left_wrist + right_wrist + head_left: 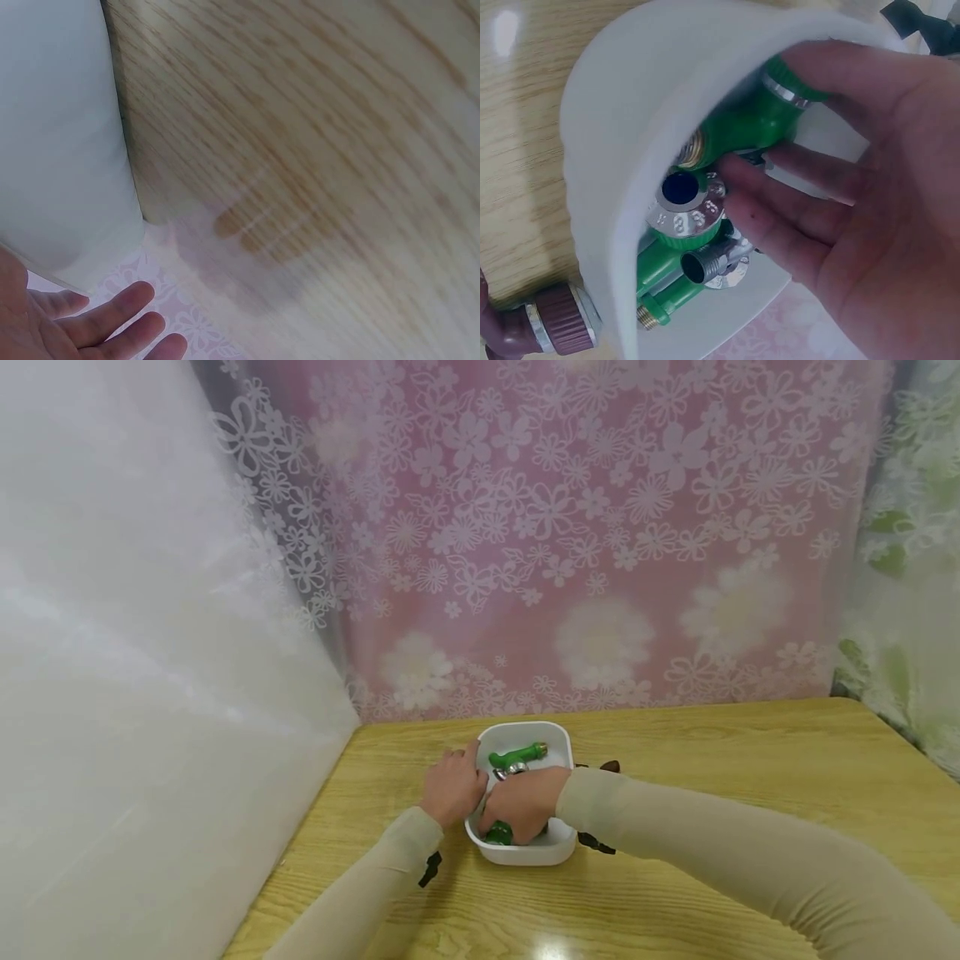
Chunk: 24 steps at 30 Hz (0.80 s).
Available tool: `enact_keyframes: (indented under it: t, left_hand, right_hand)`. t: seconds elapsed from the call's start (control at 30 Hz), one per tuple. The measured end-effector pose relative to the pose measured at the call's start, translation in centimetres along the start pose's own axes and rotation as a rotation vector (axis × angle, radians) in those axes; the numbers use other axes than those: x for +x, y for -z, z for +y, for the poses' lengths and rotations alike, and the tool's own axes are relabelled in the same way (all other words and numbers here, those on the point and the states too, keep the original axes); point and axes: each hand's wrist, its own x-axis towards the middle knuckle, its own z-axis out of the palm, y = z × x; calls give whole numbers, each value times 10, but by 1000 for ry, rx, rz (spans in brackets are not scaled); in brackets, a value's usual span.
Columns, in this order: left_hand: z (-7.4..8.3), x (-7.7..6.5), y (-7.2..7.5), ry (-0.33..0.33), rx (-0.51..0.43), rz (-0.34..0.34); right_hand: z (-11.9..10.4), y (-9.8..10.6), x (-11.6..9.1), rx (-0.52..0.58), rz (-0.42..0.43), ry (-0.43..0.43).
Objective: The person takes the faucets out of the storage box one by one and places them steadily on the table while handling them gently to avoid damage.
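Observation:
A white plastic basin [525,856] stands on the table with several taps inside. My right hand [525,802] reaches into its near part and holds a green tap [754,120] between thumb and fingers. Beyond that hand lie another green tap [517,756] and a silver-coloured metal fitting [516,770]. More green pieces and a chrome fitting [701,264] show under the fingers in the right wrist view. On the basin's left rim rests my left hand [453,785]; in the left wrist view its fingers [120,307] are loosely extended beside the basin wall.
A dark maroon tap [551,319] lies on the wooden table [360,877] just right of the basin, mostly behind my right forearm in the head view. A pink floral curtain [525,568] hangs behind the table, and a white sheet [150,652] borders it on the left.

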Motion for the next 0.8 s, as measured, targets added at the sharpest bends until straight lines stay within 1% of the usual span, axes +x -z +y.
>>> enact_keyframes:
  t: [0.2, 0.37, 0.5, 0.8]
  left_hand:
    - [-1, 2, -3, 3, 8, -17]
    - [-2, 4, -3, 16, 14, -21]
    - [-2, 4, -3, 19, 10, -25]
    - [-2, 2, -3, 5, 7, -8]
  right_hand:
    - [-2, -1, 2, -42, -10, -2]
    - [-2, -2, 4, -53, -3, 11]
    - [-2, -3, 6, -53, 0, 22]
    - [-3, -5, 11, -18, -6, 9]
